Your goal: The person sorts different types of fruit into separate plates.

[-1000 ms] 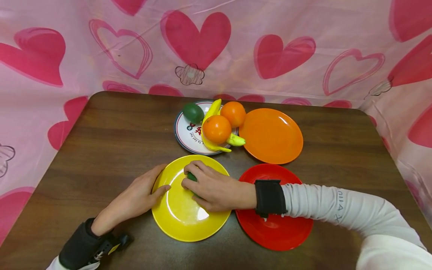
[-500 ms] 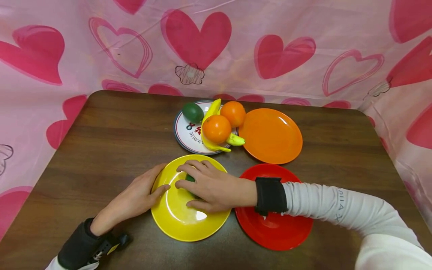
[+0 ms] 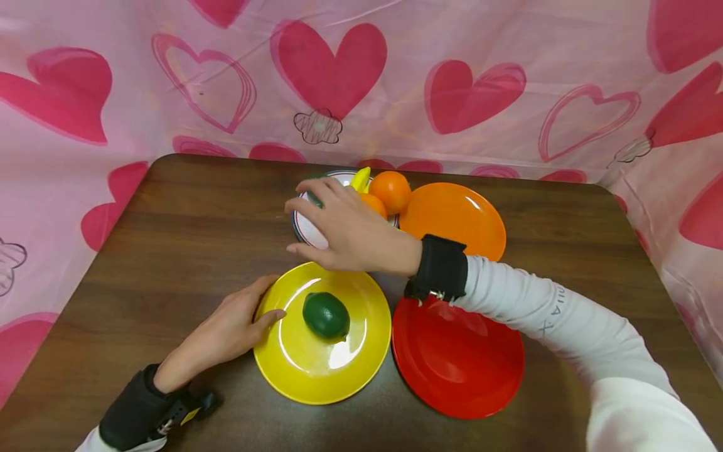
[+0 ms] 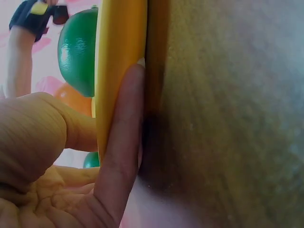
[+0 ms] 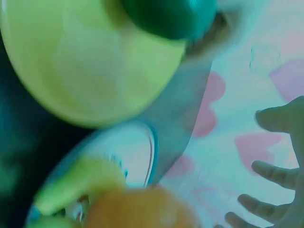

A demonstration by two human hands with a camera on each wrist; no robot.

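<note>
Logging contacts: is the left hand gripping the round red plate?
No, the left hand grips the glossy round yellow plate by its rim.

The left hand (image 3: 234,323) pinched, its thumb (image 3: 270,319) on one side and a straight finger (image 4: 127,118) on the other, with the left wrist (image 3: 174,375) behind and to its left. Ahead of that hand and to its right, the right hand (image 3: 356,232) hung palm down, its fingers (image 5: 276,175) spread apart and the right forearm (image 3: 519,301) slanting back to the right.
</note>
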